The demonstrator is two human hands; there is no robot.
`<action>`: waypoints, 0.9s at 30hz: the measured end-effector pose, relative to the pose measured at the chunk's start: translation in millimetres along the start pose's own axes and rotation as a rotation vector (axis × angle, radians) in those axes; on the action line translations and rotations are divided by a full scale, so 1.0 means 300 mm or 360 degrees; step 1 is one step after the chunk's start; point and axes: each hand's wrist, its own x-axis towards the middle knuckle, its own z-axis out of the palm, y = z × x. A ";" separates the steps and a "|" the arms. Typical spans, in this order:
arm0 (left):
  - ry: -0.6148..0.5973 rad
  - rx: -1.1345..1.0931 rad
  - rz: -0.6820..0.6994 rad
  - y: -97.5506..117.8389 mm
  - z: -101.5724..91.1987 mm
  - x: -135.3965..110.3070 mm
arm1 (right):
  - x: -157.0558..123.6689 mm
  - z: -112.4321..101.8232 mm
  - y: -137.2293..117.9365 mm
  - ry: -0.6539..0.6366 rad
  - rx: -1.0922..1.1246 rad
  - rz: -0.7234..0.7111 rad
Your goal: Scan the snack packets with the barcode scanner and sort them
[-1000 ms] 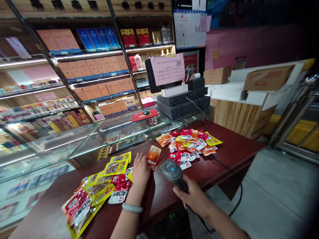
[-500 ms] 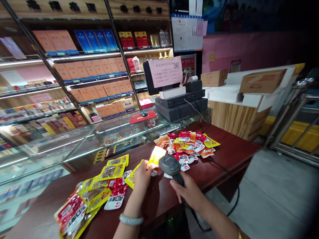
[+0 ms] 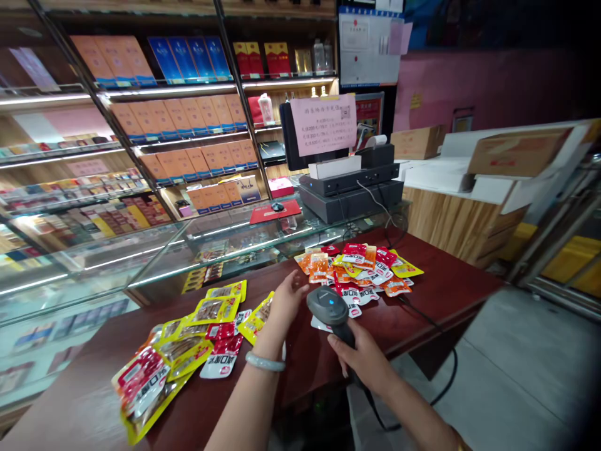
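My right hand (image 3: 364,358) grips the handle of a black barcode scanner (image 3: 328,305), its head raised over the dark red table (image 3: 436,291). My left hand (image 3: 287,299), a pale bangle on its wrist, hovers open just left of the scanner head and holds nothing. An orange snack packet (image 3: 318,267) lies at the near edge of the right pile of red, orange and yellow packets (image 3: 370,266). On the left lies a second spread of yellow and red packets (image 3: 188,347), and one white-backed packet (image 3: 320,324) sits under the scanner.
The scanner's black cable (image 3: 425,319) runs across the table and down its right side. Behind the table are a glass display counter (image 3: 188,257), a cash register with a pink notice (image 3: 345,178), shelves of boxed goods (image 3: 178,119), and cardboard boxes (image 3: 511,153) on a wooden counter.
My left hand lifted the orange packet to the scanner, then let it go; it now lies by the right pile. The hand is empty. My right hand kept hold of the scanner.
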 end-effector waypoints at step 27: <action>0.0051 0.0906 -0.0450 -0.141 -0.278 -0.131 | -0.033 0.081 0.007 -0.0100 -0.0120 -0.0031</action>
